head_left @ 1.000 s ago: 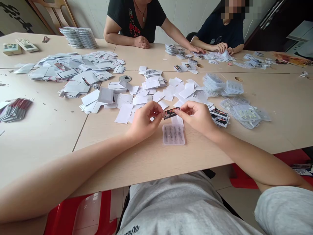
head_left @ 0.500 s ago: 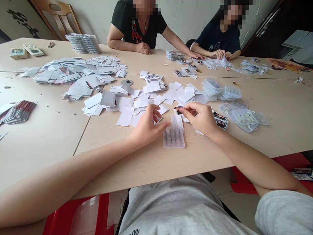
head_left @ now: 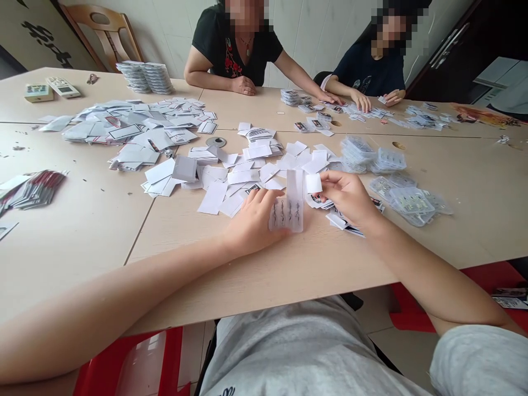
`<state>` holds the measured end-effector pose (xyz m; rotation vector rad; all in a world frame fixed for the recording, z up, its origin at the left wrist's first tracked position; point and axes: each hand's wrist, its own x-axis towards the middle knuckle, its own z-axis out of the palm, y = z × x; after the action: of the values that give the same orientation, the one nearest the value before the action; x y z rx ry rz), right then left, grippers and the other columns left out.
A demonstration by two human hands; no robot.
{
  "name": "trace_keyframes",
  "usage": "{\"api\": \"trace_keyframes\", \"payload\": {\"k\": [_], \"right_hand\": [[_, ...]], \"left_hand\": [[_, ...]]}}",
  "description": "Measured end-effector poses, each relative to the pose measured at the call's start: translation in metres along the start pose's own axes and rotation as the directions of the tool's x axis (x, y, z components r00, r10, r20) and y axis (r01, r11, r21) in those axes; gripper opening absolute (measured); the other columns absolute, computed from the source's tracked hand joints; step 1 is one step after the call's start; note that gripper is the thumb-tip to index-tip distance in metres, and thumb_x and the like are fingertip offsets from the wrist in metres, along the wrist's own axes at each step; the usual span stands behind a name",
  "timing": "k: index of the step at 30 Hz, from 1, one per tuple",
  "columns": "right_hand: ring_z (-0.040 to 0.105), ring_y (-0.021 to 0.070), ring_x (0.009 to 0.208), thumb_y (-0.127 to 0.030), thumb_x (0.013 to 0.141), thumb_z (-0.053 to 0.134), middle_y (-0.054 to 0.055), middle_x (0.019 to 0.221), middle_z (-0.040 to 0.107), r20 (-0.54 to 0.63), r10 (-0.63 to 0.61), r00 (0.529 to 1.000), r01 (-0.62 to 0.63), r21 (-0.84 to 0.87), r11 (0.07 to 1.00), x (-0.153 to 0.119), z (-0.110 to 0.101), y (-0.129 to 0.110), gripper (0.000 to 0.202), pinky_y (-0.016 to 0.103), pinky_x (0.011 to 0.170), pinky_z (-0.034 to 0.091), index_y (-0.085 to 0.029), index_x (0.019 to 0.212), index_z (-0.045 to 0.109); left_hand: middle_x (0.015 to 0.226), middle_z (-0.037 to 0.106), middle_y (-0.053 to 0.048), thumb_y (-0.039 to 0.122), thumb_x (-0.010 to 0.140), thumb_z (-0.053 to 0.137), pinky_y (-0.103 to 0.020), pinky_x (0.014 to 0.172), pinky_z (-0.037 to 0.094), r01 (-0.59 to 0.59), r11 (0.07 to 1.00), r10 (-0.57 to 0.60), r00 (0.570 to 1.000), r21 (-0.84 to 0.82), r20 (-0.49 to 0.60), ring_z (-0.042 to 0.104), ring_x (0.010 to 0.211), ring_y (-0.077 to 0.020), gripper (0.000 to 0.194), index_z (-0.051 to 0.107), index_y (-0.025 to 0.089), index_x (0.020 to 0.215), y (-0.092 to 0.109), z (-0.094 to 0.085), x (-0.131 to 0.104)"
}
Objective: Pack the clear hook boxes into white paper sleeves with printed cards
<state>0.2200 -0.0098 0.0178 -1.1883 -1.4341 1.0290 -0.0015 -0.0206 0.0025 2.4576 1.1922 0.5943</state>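
My left hand (head_left: 258, 225) grips a clear plastic case (head_left: 284, 215) from its left side, thumb below and fingers at the top. Dark hook-like pieces show inside the case. A white paper strip (head_left: 294, 184) stands up from the case's upper part. To the right, my right hand (head_left: 344, 195) pinches a small white card (head_left: 314, 183) between thumb and fingers, close beside the strip. Printed cards (head_left: 345, 223) lie on the table under my right hand. White cards (head_left: 243, 176) are spread beyond both hands.
Stacked clear cases (head_left: 412, 203) lie to the right. A large pile of white packets (head_left: 124, 129) is at the left, near a tape roll (head_left: 216, 141). Two people sit across the table (head_left: 185, 286), their hands by small packets.
My left hand has closed on the case and lifted it. My right hand now shows a white card face instead of a dark one. One person's hands across the table have moved apart.
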Motion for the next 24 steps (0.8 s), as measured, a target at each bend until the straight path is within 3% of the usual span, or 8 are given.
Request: {"api": "trace_keyframes", "payload": {"k": [4,6,9,12,20,24], "right_hand": [[0.044,0.0086,0.054,-0.046,0.06,0.078,-0.001,0.059,0.055,0.122,0.092,0.988,-0.101,0.066,0.993,-0.004,0.008,-0.003,0.033,0.024,0.052,0.036,-0.018,0.07,0.067],[0.051,0.0109,0.061,-0.047,0.058,0.079,0.0,0.064,0.058,0.129,0.083,0.988,-0.092,0.067,0.994,-0.005,0.011,-0.002,0.033,0.025,0.055,0.039,-0.019,0.07,0.069],[0.06,0.0164,0.085,-0.046,0.06,0.079,0.004,0.089,0.066,0.092,0.024,0.996,-0.03,0.062,0.998,-0.004,0.015,0.002,0.029,0.027,0.068,0.046,-0.021,0.071,0.07],[0.058,0.0207,0.105,-0.045,0.06,0.079,0.006,0.109,0.065,0.069,0.014,0.998,-0.018,0.059,0.998,-0.003,0.017,0.004,0.027,0.03,0.081,0.047,-0.021,0.071,0.071],[0.063,0.0177,0.079,-0.046,0.064,0.077,0.003,0.079,0.069,0.168,0.016,0.986,-0.03,0.082,0.996,-0.005,0.013,-0.001,0.03,0.032,0.079,0.049,-0.021,0.08,0.073],[0.064,0.0179,0.084,-0.042,0.072,0.072,0.004,0.088,0.071,0.277,-0.021,0.961,-0.016,0.131,0.991,-0.007,0.013,0.0,0.024,0.033,0.082,0.049,-0.021,0.083,0.073]], "left_hand": [[0.116,0.053,-0.01,0.035,0.069,0.069,-0.039,0.09,0.044,0.048,0.996,-0.051,0.998,-0.079,-0.041,0.05,0.108,-0.0263,0.063,0.039,0.019,0.122,-0.005,0.001,0.003],[0.114,0.055,-0.01,0.035,0.068,0.069,-0.039,0.087,0.045,0.067,0.991,-0.07,0.997,-0.116,-0.022,0.053,0.104,-0.0261,0.062,0.039,0.019,0.12,-0.005,0.001,0.003],[0.114,0.056,-0.01,0.038,0.069,0.068,-0.043,0.087,0.042,0.038,0.994,-0.034,0.999,-0.1,0.037,0.054,0.101,-0.0274,0.062,0.038,0.021,0.121,-0.002,-0.001,0.003],[0.116,0.057,-0.01,0.04,0.07,0.068,-0.046,0.092,0.038,-0.045,0.996,0.051,0.995,-0.072,0.086,0.054,0.104,-0.0283,0.063,0.038,0.021,0.122,0.0,-0.002,0.001],[0.115,0.056,-0.01,0.037,0.071,0.069,-0.043,0.093,0.036,-0.097,0.992,0.102,0.993,-0.086,0.063,0.053,0.104,-0.027,0.063,0.038,0.021,0.123,-0.001,-0.002,0.001],[0.118,0.055,-0.01,0.035,0.073,0.068,-0.043,0.093,0.036,-0.133,0.989,0.135,0.991,-0.071,0.024,0.052,0.107,-0.0271,0.061,0.036,0.022,0.123,-0.001,0.0,0.0]]}}
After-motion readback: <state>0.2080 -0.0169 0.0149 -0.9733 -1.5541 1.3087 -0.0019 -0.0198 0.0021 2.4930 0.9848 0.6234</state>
